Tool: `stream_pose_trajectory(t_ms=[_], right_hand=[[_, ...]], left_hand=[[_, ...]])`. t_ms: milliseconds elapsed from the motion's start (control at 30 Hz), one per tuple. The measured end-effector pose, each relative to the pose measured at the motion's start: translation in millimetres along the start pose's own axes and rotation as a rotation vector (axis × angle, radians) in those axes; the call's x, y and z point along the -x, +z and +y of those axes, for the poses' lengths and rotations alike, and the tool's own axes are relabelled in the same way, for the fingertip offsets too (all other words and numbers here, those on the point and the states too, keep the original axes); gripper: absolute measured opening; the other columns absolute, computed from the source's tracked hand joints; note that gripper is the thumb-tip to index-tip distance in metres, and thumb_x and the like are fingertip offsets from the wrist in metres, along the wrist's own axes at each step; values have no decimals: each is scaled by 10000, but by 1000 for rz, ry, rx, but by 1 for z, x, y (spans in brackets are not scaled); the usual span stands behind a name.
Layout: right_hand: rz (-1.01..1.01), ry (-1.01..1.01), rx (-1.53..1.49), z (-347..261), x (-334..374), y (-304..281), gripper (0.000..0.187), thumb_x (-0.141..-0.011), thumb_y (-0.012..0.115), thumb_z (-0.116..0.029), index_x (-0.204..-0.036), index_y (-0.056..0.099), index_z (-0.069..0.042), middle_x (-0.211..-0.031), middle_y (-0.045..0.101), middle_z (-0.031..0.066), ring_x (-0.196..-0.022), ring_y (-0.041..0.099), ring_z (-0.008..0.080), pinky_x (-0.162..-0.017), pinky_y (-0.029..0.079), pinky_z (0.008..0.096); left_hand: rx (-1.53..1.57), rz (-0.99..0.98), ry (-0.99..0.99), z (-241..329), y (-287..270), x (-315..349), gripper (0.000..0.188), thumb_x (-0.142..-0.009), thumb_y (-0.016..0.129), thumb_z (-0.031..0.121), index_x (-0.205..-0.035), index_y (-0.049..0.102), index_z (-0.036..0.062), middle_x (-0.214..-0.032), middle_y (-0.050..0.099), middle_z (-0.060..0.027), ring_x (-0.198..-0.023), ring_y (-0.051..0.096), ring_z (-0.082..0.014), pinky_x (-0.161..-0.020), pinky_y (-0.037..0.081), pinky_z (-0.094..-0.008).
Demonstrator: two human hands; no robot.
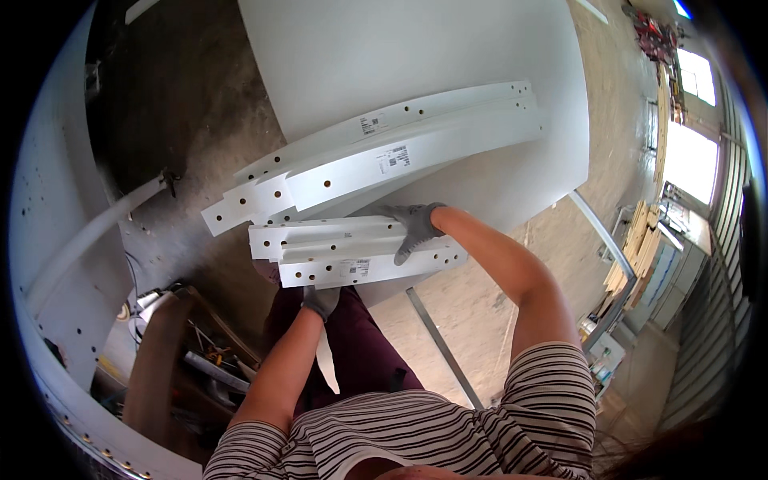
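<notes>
A short bundle of white drilled boards [342, 250] is held just in front of my body, above my legs. My right hand [416, 230], in a grey glove, grips the bundle from above near its right end, with the thumb spread over the near board. Under the near edge, toward the left end, my gloved left hand [322, 302] holds the bundle; its fingers are hidden beneath. Just beyond lies a stack of longer white drilled boards [424, 148] with labels on their faces, set at a slant on a white tabletop [416, 48].
Metal frame legs [444, 348] show below the table. At left are a curved white panel [60, 184], a white bar [96, 240] and a brown curved piece [152, 368] beside tools and cables. Timber planks [636, 240] are stacked far right.
</notes>
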State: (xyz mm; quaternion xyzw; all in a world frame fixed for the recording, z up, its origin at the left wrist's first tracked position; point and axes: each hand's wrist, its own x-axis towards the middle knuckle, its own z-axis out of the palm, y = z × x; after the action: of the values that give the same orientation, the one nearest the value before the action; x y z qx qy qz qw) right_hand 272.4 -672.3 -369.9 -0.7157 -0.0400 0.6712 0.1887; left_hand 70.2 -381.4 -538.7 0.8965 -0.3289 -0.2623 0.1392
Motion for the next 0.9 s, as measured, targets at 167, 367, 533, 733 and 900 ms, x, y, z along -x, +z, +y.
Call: stream_pose_trajectory(t_ms=[167,367,533,733,900], right_hand=[[-113,-145,-266,-19,-22,17,1250,-449,874,-340,-1464,153,-234,-1369,408,121,-1205,475,293,-973,453,442],[-50,-151,-234,-57,-38,54,1261,-474,877,-338,-1469,121,-173,-1313,455,154,-1210,466,295,-988,411,431],[16,-195,-169,-86,-49,80,1276,-470,863,-407,-1473,112,-162,-1370,379,178,-1287,374,326,-1071,326,419],[112,-270,-214,-131,-23,96,1257,-487,857,-419,-1466,119,-142,-1394,346,180,-1301,345,348,-1080,314,440],[131,-380,-300,-180,33,96,1230,-534,837,-436,-1471,99,-135,-1448,287,176,-1352,274,325,-1108,268,417]], left_hand=[[1457,173,-233,20,23,-20,529,-942,361,434,-1370,369,125,-1407,382,-94,-1299,354,-263,-1084,272,-419],[2987,214,-159,-8,13,15,565,-966,268,502,-1381,353,128,-1417,371,-92,-1260,402,-278,-1044,349,-441],[2711,262,-776,6,-6,21,577,-965,299,499,-1412,319,134,-1424,371,-90,-1278,387,-273,-1061,330,-438],[2934,293,-476,-8,0,59,568,-960,336,495,-1386,368,119,-1401,412,-82,-1223,457,-268,-1009,401,-417],[3269,296,-22,-14,-86,95,581,-967,289,484,-1406,342,109,-1437,375,-97,-1278,405,-291,-1062,327,-455]])
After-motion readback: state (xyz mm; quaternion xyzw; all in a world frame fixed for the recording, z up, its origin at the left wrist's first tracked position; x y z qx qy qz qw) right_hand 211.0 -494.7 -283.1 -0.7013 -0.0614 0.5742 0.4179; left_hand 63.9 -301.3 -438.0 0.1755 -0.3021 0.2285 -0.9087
